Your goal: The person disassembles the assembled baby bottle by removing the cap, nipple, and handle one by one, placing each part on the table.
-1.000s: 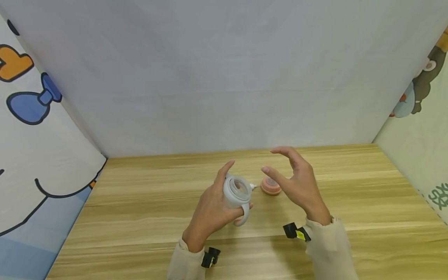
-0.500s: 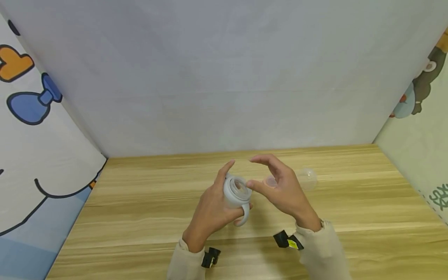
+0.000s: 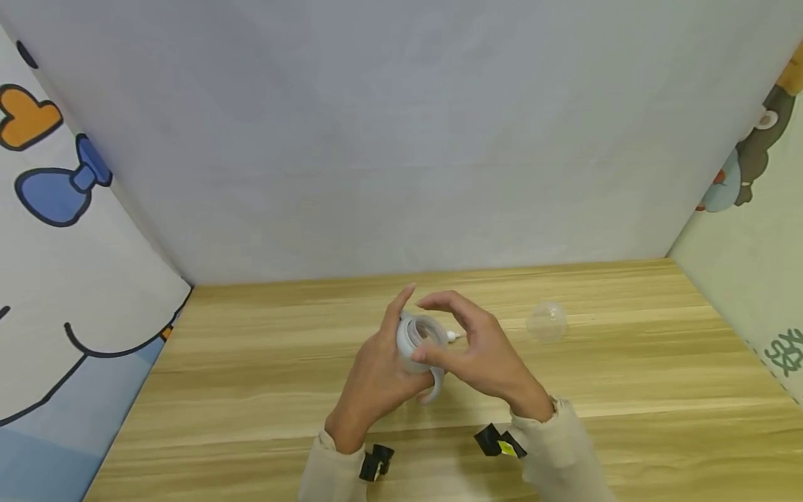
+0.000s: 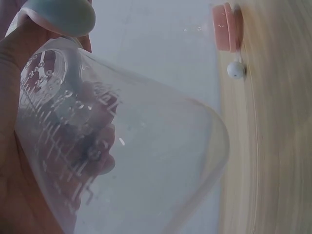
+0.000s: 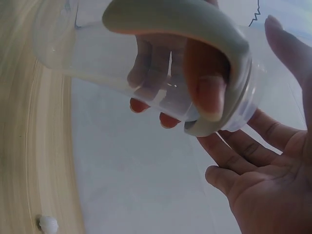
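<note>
My left hand (image 3: 376,369) grips a clear feeding bottle (image 4: 156,141), tilted above the table, with raised markings on its side. Round its neck sits a pale grey handle ring (image 5: 180,17); a left finger passes through a handle. Over the bottle's open mouth is my right hand (image 3: 477,352), thumb and fingers spread in a curve about the ring. In the right wrist view its fingers lie by the neck and its thumb stands apart; whether they touch is unclear. A pink collar with a clear teat (image 4: 223,27) stands on the table, hidden by my right hand in the head view.
A small white ball on a thin tube (image 3: 452,336) lies by the pink collar. To the right a clear dome cap (image 3: 547,321) sits on the wooden table (image 3: 251,362). A pale wall (image 3: 401,174) rises along the table's back edge.
My right hand has moved left and slightly down, from above the pink collar to the bottle's mouth. The clear cap has come into sight. My left hand and the bottle have barely moved.
</note>
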`<act>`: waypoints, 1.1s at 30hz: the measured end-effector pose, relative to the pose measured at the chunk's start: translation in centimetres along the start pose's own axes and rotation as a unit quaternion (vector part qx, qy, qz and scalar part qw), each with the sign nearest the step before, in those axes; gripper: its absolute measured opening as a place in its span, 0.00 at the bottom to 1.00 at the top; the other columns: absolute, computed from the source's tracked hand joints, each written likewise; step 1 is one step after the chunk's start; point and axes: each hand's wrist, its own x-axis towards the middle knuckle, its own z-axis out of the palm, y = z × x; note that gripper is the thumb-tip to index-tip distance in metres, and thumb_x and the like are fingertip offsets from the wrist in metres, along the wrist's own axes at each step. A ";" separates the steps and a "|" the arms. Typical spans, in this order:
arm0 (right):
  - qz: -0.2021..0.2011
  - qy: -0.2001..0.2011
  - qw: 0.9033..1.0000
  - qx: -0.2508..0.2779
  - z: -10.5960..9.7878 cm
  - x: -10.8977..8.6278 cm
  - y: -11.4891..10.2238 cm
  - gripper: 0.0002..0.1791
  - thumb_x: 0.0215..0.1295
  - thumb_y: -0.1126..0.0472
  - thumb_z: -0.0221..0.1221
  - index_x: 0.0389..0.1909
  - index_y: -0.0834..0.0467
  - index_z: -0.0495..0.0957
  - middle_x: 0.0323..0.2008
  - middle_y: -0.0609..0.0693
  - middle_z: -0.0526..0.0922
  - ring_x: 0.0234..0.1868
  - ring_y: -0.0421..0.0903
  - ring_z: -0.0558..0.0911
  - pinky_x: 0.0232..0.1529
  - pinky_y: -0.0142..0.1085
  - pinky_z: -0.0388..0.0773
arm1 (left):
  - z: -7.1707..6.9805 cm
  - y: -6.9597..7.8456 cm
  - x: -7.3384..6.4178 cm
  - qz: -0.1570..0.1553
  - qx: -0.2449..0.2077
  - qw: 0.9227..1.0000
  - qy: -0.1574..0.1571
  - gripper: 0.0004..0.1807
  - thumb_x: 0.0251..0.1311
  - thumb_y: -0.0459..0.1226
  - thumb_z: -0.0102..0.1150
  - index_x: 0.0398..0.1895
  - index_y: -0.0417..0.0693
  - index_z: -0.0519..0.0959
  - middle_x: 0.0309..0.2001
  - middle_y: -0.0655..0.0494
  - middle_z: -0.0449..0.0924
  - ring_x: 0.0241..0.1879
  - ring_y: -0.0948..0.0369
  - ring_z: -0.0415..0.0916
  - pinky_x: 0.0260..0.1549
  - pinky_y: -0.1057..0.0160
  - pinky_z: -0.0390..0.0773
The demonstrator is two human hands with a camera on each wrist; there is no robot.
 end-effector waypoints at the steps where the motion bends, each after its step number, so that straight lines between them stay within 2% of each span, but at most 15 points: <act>1: -0.003 -0.002 1.000 -0.004 0.1 0.0 0.0 0.31 0.55 0.55 0.74 0.61 0.46 0.75 0.62 0.50 0.80 0.69 0.49 0.75 0.71 0.56 0.67 | 0.0 0.0 0.0 0.002 0.003 1.000 0.001 0.62 0.40 0.34 0.68 0.81 0.66 0.46 0.35 0.55 0.79 0.27 0.64 0.72 0.27 0.65 0.73; 6: -0.007 -0.015 1.000 -0.012 0.3 0.0 0.1 0.33 0.53 0.55 0.76 0.61 0.45 0.75 0.61 0.46 0.81 0.68 0.46 0.76 0.70 0.56 0.68 | 0.0 -0.1 0.1 0.017 0.014 1.000 0.004 0.60 0.42 0.35 0.65 0.82 0.63 0.46 0.34 0.56 0.79 0.27 0.65 0.72 0.27 0.66 0.73; 14: -0.010 -0.036 0.999 0.017 0.5 0.1 0.2 0.34 0.51 0.59 0.77 0.61 0.50 0.76 0.59 0.45 0.81 0.63 0.44 0.79 0.69 0.50 0.70 | 0.1 -0.3 0.3 0.048 0.022 0.999 0.011 0.57 0.44 0.36 0.64 0.81 0.55 0.48 0.36 0.54 0.81 0.28 0.65 0.73 0.31 0.65 0.75; 21: -0.001 -0.036 0.999 0.022 0.7 0.1 0.2 0.33 0.52 0.58 0.76 0.60 0.50 0.76 0.58 0.44 0.81 0.62 0.44 0.79 0.69 0.50 0.70 | 0.1 -0.2 0.2 0.040 0.022 0.999 0.004 0.57 0.43 0.34 0.65 0.81 0.55 0.49 0.33 0.55 0.80 0.27 0.65 0.71 0.29 0.67 0.73; 33: -0.012 -0.011 1.000 0.006 0.9 0.1 0.1 0.32 0.51 0.57 0.77 0.58 0.48 0.77 0.55 0.43 0.83 0.55 0.42 0.83 0.62 0.43 0.78 | 0.1 -0.2 0.2 0.033 0.015 0.999 0.003 0.57 0.47 0.35 0.67 0.81 0.58 0.49 0.39 0.53 0.82 0.31 0.63 0.76 0.31 0.65 0.76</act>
